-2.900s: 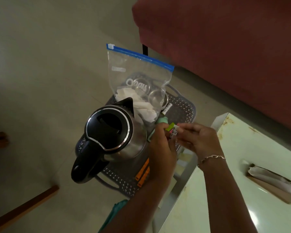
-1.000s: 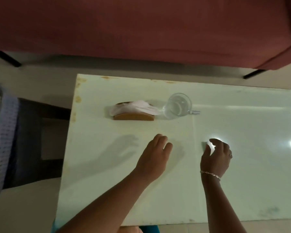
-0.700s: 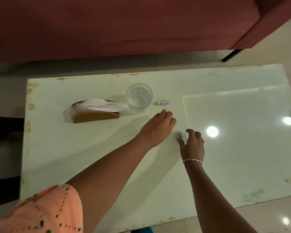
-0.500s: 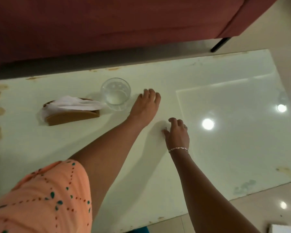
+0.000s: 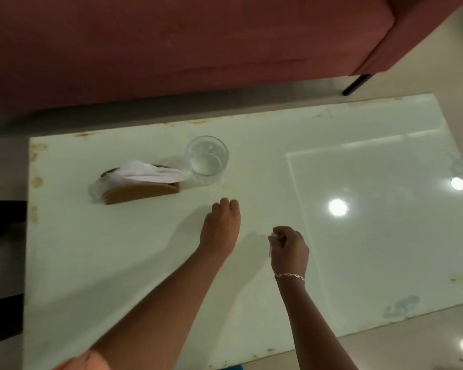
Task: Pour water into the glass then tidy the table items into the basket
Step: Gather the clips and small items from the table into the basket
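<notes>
On the table (image 5: 358,236) a glass (image 5: 207,159) is set toward the far edge, with a napkin holder (image 5: 142,186) just beside it on the left. Nearer than both, the left hand (image 5: 221,228) is held over the tabletop, and the right hand (image 5: 289,247) is placed to its right. A sofa (image 5: 198,44) is seen behind the table

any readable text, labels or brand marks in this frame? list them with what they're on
None readable.
Glass: no print visible.
Napkin holder and napkins: plain.
Table: only stains and light glare.
Small whitish item in the right hand: mostly hidden, too small to read.
</notes>
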Motion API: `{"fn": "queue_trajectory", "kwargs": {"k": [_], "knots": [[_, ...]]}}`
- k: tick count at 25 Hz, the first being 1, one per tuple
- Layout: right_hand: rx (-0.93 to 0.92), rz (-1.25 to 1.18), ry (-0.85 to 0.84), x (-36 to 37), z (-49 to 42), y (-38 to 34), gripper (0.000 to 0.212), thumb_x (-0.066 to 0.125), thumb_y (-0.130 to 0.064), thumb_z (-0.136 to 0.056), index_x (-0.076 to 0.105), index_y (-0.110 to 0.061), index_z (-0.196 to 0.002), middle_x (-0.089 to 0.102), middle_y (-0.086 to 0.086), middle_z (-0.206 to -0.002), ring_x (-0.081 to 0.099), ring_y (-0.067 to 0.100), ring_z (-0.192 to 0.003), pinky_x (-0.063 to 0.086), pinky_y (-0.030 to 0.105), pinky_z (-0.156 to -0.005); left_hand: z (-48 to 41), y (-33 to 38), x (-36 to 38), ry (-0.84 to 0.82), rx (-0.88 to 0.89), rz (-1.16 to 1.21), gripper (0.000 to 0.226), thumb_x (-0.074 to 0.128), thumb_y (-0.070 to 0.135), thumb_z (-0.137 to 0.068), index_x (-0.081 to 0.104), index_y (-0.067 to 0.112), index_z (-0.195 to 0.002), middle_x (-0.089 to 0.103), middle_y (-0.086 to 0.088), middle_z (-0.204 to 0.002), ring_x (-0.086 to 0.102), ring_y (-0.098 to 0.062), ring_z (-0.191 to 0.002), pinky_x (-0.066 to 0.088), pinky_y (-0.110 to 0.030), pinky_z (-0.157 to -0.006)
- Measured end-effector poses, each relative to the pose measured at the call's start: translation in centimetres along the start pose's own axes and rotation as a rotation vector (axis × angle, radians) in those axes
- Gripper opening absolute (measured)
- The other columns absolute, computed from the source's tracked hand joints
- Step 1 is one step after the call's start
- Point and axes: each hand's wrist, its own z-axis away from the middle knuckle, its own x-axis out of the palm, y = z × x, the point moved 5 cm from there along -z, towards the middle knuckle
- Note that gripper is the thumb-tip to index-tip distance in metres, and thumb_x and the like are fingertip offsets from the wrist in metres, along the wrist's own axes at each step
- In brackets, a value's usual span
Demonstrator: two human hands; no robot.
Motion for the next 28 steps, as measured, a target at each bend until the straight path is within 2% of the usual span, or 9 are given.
{"fn": "queue_trajectory", "kwargs": {"k": [3,5,8,11,14,19,21,23,28], "knots": [[0.067,-0.184,-0.033,0.9,4.0,-2.3,0.011,0.061,-0.002,-0.081,0.067,-0.005,-0.09,0.066,0.012,-0.08,0.059,0.022,-0.07,0.043,0.015,-0.063,6.2,-4.3,0.4,-0.051,-0.281,0.423,0.016,0.049,-0.004,-0.083,0.055,0.006,-0.094,0.057,-0.011,-0.096,0.061,-0.027,-0.081,0.051,-0.032,-0.064],[0.088,-0.273,-0.112,2.8,7.0,-5.1,0.009,0.063,-0.002,-0.081,0.067,-0.009,-0.086,0.065,0.007,-0.072,0.061,0.024,-0.071,0.052,0.026,-0.072,9.9,-8.3,-0.5,0.069,-0.426,0.596,0.011,0.047,-0.002,-0.087,0.054,0.003,-0.094,0.057,-0.013,-0.097,0.061,-0.03,-0.082,0.049,-0.034,-0.063],[0.081,-0.405,-0.234,6.4,11.1,-11.2,0.011,0.064,0.0,-0.08,0.066,-0.01,-0.083,0.063,0.006,-0.066,0.062,0.024,-0.065,0.054,0.045,-0.079,14.1,-14.5,-2.5,0.21,-0.609,0.715,0.007,0.051,0.002,-0.088,0.054,0.002,-0.094,0.059,-0.012,-0.096,0.062,-0.029,-0.081,0.045,-0.029,-0.063],[0.006,-0.463,-0.349,10.5,15.2,-18.6,0.011,0.064,0.002,-0.079,0.067,-0.007,-0.084,0.062,0.004,-0.064,0.06,0.019,-0.06,0.055,0.048,-0.08,17.5,-20.6,-4.6,0.316,-0.717,0.774,0.009,0.052,0.009,-0.09,0.055,0.005,-0.097,0.062,-0.01,-0.097,0.062,-0.024,-0.083,0.047,-0.026,-0.068],[-0.139,-0.478,-0.501,15.5,20.6,-27.0,0.012,0.065,0.0,-0.079,0.066,-0.011,-0.083,0.063,0.003,-0.067,0.062,0.019,-0.065,0.055,0.045,-0.08,21.0,-26.7,-7.1,0.439,-0.806,0.827,0.013,0.051,0.017,-0.091,0.057,0.009,-0.1,0.064,-0.006,-0.095,0.061,-0.02,-0.082,0.049,-0.03,-0.07],[-0.439,-0.313,-0.589,24.0,28.4,-38.6,0.007,0.067,-0.009,-0.078,0.068,-0.013,-0.084,0.063,-0.003,-0.074,0.059,0.011,-0.069,0.051,0.028,-0.073,26.8,-33.6,-10.6,0.595,-0.935,0.93,0.007,0.057,0.016,-0.088,0.061,0.015,-0.094,0.065,0.0,-0.078,0.061,-0.014,-0.07,0.051,-0.03,-0.064],[-0.538,-0.212,-0.599,27.8,30.6,-41.6,0.008,0.066,-0.009,-0.08,0.069,-0.011,-0.086,0.067,0.0,-0.08,0.061,0.014,-0.076,0.051,0.027,-0.076,28.5,-36.0,-11.5,0.663,-0.957,0.993,0.012,0.06,0.013,-0.086,0.06,0.025,-0.088,0.062,0.005,-0.072,0.06,-0.007,-0.065,0.049,-0.02,-0.061],[-0.659,-0.039,-0.554,31.4,31.7,-43.7,0.01,0.061,-0.007,-0.081,0.068,-0.009,-0.088,0.07,0.007,-0.092,0.063,0.021,-0.086,0.048,0.028,-0.077,29.8,-38.3,-11.8,0.709,-1.003,1.033,0.025,0.06,0.012,-0.085,0.053,0.035,-0.078,0.061,0.004,-0.069,0.059,-0.008,-0.063,0.046,-0.017,-0.059],[-0.886,0.359,-0.45,38.7,32.2,-45.9,0.023,0.051,0.002,-0.079,0.065,-0.001,-0.096,0.065,0.024,-0.103,0.06,0.038,-0.097,0.048,0.036,-0.079,32.1,-42.9,-10.8,0.707,-1.103,1.113,0.022,0.058,0.017,-0.087,0.051,0.035,-0.077,0.065,-0.003,-0.071,0.06,-0.011,-0.065,0.045,-0.017,-0.058]]}}
